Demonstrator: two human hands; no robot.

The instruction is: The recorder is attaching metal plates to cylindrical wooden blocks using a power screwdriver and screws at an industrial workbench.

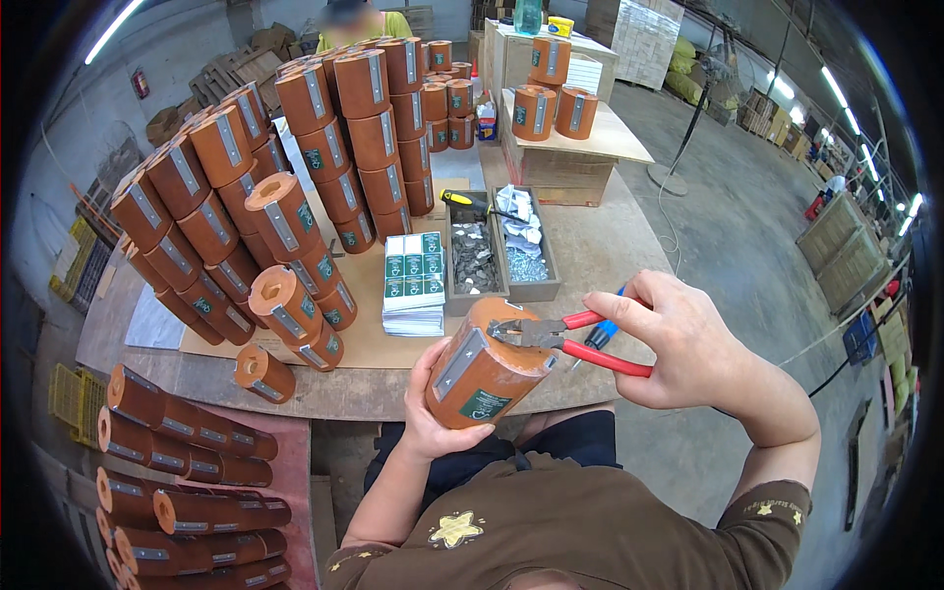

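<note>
Directly before me is a wide table (610,246), its wooden top strewn with work goods. Across its left half rise stacked rows of orange-brown cylinders (295,187), each with a grey metal strip down its side and a small green label. More of the same cylinders lie in a lower pile (187,482) at my left, off the table. Near the table's middle sits a grey two-part tray (503,258) holding small metal pieces, and just beside it a stack of green-and-white labels (413,280). My left hand (433,413) cups one orange cylinder (487,364) from below, close to my chest and above the table's near edge, tilted with its end face up; the grip is wrapped around its lower body. My right hand (688,339) is closed around the red handles of a pair of pliers (565,339), whose metal nose touches the cylinder's top edge.
</note>
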